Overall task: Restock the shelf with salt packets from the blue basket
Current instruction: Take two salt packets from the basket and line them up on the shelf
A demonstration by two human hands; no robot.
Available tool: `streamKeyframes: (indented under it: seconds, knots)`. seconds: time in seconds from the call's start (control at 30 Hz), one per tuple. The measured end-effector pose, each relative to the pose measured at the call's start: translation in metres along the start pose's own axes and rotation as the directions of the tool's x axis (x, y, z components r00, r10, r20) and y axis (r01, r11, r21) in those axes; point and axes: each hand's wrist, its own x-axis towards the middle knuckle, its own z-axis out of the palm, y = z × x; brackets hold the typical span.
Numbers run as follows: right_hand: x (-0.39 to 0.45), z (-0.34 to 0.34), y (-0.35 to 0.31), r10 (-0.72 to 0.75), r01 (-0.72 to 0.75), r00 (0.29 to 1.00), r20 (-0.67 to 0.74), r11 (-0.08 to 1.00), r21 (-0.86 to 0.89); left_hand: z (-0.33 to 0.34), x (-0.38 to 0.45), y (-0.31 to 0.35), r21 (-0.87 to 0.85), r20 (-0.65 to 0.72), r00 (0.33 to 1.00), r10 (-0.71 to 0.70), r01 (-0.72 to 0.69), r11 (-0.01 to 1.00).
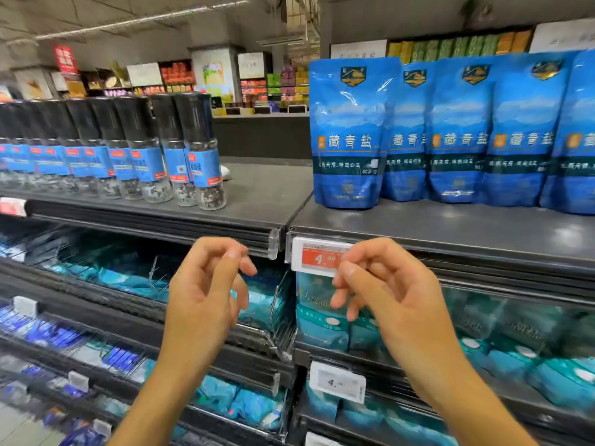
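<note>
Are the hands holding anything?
The right hand pinches the price tag at its lower right corner. The left hand holds nothing.

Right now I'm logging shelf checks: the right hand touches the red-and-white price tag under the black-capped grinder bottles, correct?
Not quite. In the head view the right hand touches the red-and-white price tag under the blue standing salt pouches, not the grinder bottles.
</note>
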Motion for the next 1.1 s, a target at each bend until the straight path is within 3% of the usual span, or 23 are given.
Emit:
streamKeyframes:
  seconds: [0.1, 0.27, 0.5, 0.73, 0.9, 1.1]
  knots:
    - [-0.026, 0.013, 0.035, 0.106, -0.107, 0.994, 0.018, 0.993, 0.045, -0.034, -0.046, -0.028, -0.010, -0.071, 0.988, -0.140, 0.139, 0.990]
    - [-0.087, 0.039, 0.102, 0.351, -0.353, 0.933, 0.081, 0.935, 0.014, -0.096, -0.135, -0.080, 0.013, -0.248, 0.908, -0.337, 0.351, 0.936]
    - [-0.186, 0.050, 0.173, 0.601, -0.595, 0.785, 0.148, 0.799, -0.085, -0.139, -0.279, -0.112, -0.020, -0.419, 0.706, -0.571, 0.622, 0.783]
    - [-0.260, 0.027, 0.205, 0.757, -0.735, 0.608, 0.240, 0.651, -0.190, -0.143, -0.366, -0.108, -0.015, -0.590, 0.514, -0.623, 0.765, 0.644]
    - [-0.284, 0.024, 0.219, 0.802, -0.726, 0.494, 0.335, 0.593, -0.348, -0.133, -0.400, -0.097, -0.009, -0.685, 0.417, -0.597, 0.815, 0.579]
    - [-0.283, 0.057, 0.239, 0.814, -0.736, 0.356, 0.459, 0.547, -0.399, -0.135, -0.454, -0.086, -0.060, -0.766, 0.293, -0.573, 0.854, 0.518]
